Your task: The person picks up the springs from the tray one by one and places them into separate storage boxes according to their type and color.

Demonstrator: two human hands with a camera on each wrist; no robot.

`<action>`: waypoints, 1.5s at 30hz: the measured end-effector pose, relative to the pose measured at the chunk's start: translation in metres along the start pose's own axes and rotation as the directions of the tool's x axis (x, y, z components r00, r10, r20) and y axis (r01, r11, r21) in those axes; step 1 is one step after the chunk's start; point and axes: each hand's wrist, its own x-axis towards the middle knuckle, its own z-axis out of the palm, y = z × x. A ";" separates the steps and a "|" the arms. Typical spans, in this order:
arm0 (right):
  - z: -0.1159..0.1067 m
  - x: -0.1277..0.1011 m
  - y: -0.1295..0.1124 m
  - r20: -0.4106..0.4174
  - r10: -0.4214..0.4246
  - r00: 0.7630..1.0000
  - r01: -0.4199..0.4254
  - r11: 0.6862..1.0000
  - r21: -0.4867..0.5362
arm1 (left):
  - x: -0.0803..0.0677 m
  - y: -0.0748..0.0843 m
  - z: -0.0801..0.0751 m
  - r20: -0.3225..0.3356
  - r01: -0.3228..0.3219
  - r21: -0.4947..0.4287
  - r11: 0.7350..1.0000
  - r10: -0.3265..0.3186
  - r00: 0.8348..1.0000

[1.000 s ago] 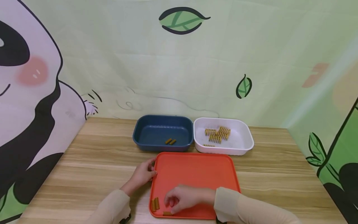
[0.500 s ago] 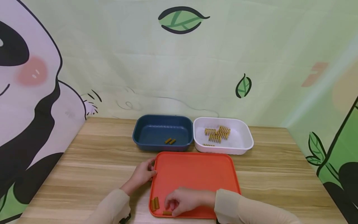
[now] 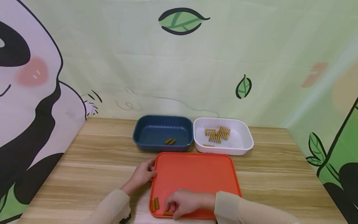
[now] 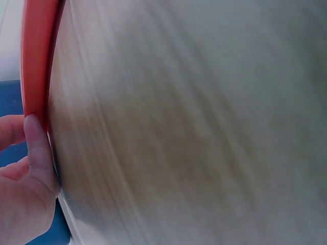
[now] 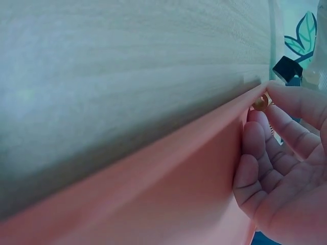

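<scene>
A red tray (image 3: 195, 174) lies on the wooden table. My left hand (image 3: 142, 174) grips its left rim, and the thumb (image 4: 37, 135) presses against the rim's side in the left wrist view. Low over the tray's front left, my right hand (image 3: 184, 203) has curled fingers. Its thumb and fingertips pinch a brass coil spring (image 3: 167, 213) along the front rim. The right wrist view shows one end of that spring (image 5: 261, 103) between the digits. Two more springs (image 3: 155, 204) lie side by side at the tray's left rim.
Behind the tray stand a dark blue bin (image 3: 156, 147) with two small brass-coloured cylinders (image 3: 170, 141) in it, and a white bin (image 3: 237, 149) holding several brass springs (image 3: 218, 134). The two bins sit side by side before a printed cloth backdrop (image 3: 179, 68).
My right hand has shifted slightly toward the front rim, its thumb and fingertips now closer around the spring there. The left hand stays on the tray's rim.
</scene>
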 end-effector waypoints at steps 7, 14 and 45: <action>0.000 0.001 -0.001 0.004 0.025 1.000 -0.025 1.000 0.004 | 0.000 0.001 0.000 0.003 0.001 0.002 1.000 -0.001 1.000; 0.000 0.001 -0.002 0.009 0.046 0.999 -0.046 0.998 0.039 | 0.000 0.001 -0.001 0.013 0.001 0.012 1.000 -0.001 1.000; -0.006 0.002 0.004 -0.114 -0.023 0.993 0.036 0.994 0.106 | 0.002 -0.003 0.000 0.003 0.008 -0.003 1.000 -0.008 1.000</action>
